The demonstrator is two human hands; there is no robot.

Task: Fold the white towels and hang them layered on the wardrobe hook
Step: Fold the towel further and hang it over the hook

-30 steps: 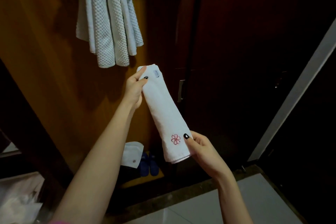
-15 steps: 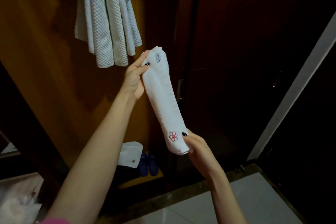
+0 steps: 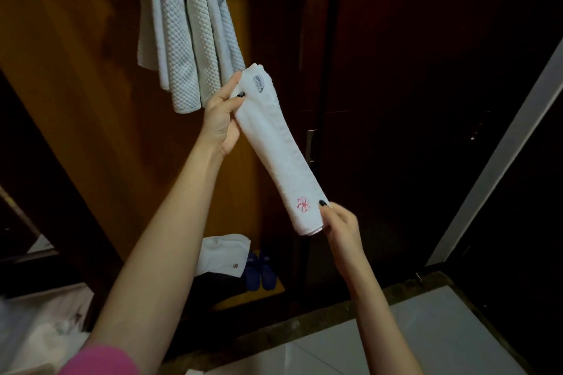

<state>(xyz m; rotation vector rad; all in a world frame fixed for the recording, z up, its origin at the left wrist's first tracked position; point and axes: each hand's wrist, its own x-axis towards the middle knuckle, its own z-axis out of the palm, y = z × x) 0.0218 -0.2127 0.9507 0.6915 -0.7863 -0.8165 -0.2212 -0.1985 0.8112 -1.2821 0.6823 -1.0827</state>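
While left hand [image 3: 221, 122] pinches folded towel [image 3: 274, 149] at top, right hand [image 3: 341, 225] pinches its bottom, label [image 3: 259, 84] illegible, pink flower [image 3: 303, 204] stitched.

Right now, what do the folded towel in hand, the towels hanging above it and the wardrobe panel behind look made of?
The folded towel: soft white terry-like cloth with a fine short pile, a stitched pink flower and a sewn label. The hanging towels: thicker white cloth with raised waffle-like bumps, probably cotton. The wardrobe panel: orange-brown wood or veneer, smooth and faintly glossy; I cannot tell which.
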